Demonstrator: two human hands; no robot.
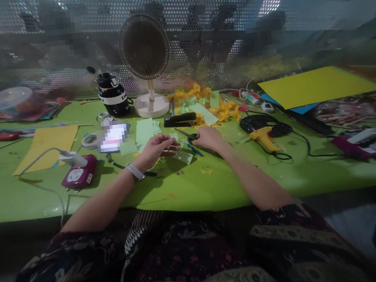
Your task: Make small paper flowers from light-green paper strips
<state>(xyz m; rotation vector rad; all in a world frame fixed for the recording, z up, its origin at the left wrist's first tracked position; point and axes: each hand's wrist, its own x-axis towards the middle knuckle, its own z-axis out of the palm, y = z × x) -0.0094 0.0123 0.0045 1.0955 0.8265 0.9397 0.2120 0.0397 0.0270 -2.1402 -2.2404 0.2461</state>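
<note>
The right hand (208,138) is clasping scissors (192,137) above the table (194,192), blades pointing away from the body, presumably for safety; the half-curled left hand (159,148) is hovering beside green paper (183,157), its hold unclear.

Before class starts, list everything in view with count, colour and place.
Fan: 1, white base, back centre
Bottle: 1, dark and white, left of fan
Tub: 1, clear, back left
Stapler: 1, black, front right of fan
Crinkled pieces: many, orange, right of fan
Green slips: several, green, centre
Phone: 1, lit screen, left
Tape: at least 1, whitish, left of phone
Sheets: at least 3, yellow left, yellow and blue right
Glue gun: 1, yellow, right
Socket boxes: 2, purple, left and right
Smaller clutter: many, mixed, both sides
Table: 1, green, beneath
Scissors: 1, dark, centre
Watch: 1, pale strap, on left arm
Left hand: 1, bare, among green slips
Right hand: 1, bare, holding scissors
</note>
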